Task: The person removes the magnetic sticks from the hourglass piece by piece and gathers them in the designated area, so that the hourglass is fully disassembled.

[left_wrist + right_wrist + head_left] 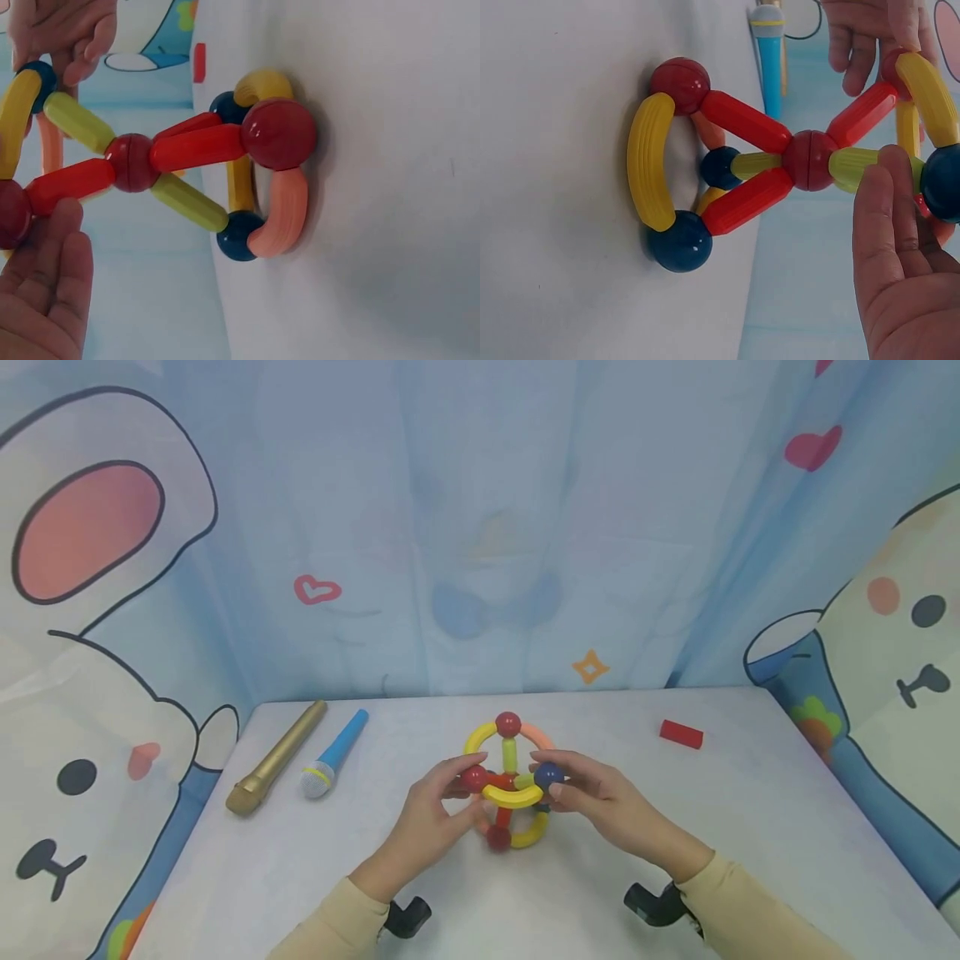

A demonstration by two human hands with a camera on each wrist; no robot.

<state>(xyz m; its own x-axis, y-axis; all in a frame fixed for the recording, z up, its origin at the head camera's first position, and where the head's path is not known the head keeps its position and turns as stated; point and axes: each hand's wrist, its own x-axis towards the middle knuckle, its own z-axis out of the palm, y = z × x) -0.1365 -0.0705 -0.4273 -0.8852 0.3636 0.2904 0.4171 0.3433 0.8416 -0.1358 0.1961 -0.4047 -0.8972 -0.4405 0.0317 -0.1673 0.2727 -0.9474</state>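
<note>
A magnetic ball-and-stick structure stands on the white table. Red and blue balls join its straight red and light green sticks with curved yellow and salmon ones. At its middle sits a red ball, from which straight sticks fan out to an upper and a lower ring. The lower ring rests on the tabletop, with a blue ball on it. My left hand holds the upper ring at a red ball on the left. On the opposite side, my right hand grips it around a blue ball.
A loose red stick lies toward the back right of the table. On the left are a gold microphone and a blue toy microphone. Behind the table's back edge hangs a blue cartoon curtain.
</note>
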